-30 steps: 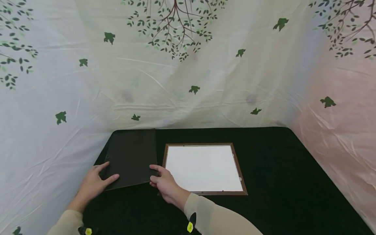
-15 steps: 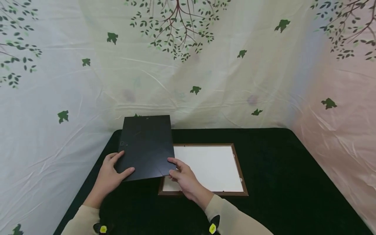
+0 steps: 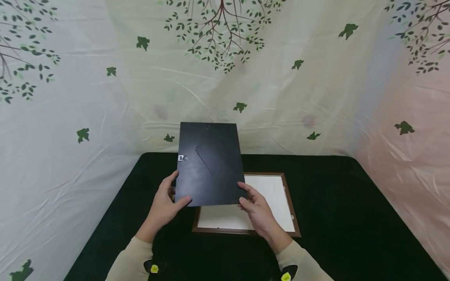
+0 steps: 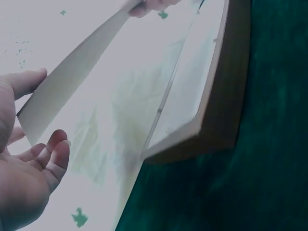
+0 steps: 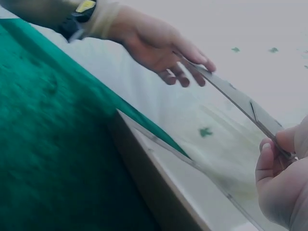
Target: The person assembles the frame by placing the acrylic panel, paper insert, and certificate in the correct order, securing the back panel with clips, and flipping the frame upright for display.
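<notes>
A black picture frame backboard (image 3: 211, 168), with a small metal hanger on its left edge and a stand outline on its face, is held up in both hands. My left hand (image 3: 163, 205) grips its lower left corner, thumb on the face and fingers behind. At the lower right edge my right hand (image 3: 258, 208) pinches it between thumb and fingers. Beneath and behind lies a brown picture frame (image 3: 297, 224) with a white sheet (image 3: 274, 195) inside; the board hides its upper left part. In the left wrist view the board's pale underside (image 4: 72, 91) shows.
The frame lies on a dark green cloth-covered table (image 3: 337, 203). Behind and on both sides hangs a pale curtain (image 3: 274, 86) printed with branches and green leaf-like shapes. Small tabs (image 3: 292, 217) sit along the frame's right inner edge.
Both hands have lifted the backboard from the table's left side and carried it rightward, so that it now overlaps the frame. Its face has tilted toward the head camera.
</notes>
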A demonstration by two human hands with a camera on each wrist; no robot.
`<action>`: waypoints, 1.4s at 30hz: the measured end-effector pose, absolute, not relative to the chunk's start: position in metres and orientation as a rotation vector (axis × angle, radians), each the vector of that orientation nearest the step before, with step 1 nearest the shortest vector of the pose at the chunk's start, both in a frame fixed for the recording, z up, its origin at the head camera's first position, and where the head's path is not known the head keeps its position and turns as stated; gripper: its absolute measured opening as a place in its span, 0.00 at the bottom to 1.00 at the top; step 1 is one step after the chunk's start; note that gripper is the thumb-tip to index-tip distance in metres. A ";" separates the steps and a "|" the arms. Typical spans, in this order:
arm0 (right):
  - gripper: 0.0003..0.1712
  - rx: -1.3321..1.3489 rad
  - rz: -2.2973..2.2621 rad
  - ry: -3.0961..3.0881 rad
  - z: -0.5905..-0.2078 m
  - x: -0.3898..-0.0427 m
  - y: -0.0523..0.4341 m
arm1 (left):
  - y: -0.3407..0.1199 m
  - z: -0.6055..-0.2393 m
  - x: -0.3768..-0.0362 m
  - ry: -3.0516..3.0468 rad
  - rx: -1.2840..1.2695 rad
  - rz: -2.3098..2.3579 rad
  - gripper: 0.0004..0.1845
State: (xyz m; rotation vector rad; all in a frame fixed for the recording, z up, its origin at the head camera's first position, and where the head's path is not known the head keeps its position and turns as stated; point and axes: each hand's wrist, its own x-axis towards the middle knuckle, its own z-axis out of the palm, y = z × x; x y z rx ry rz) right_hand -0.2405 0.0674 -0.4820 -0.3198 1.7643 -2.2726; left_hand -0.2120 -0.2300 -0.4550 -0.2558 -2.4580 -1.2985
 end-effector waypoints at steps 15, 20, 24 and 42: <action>0.27 -0.362 -2.463 1.753 -0.473 -0.245 0.093 | -0.140 -0.456 -0.228 -1.741 -0.242 -1.964 0.40; 0.28 -0.347 -2.535 1.708 -0.472 -0.242 0.093 | -0.120 -0.462 -0.230 -1.641 -0.222 -2.000 0.34; 0.29 -0.351 -2.576 1.686 -0.471 -0.241 0.092 | -0.105 -0.465 -0.231 -1.711 -0.255 -2.022 0.32; 0.27 -0.338 -2.430 1.787 -0.486 -0.241 0.083 | -0.095 -0.477 -0.231 -1.862 -0.283 -2.107 0.27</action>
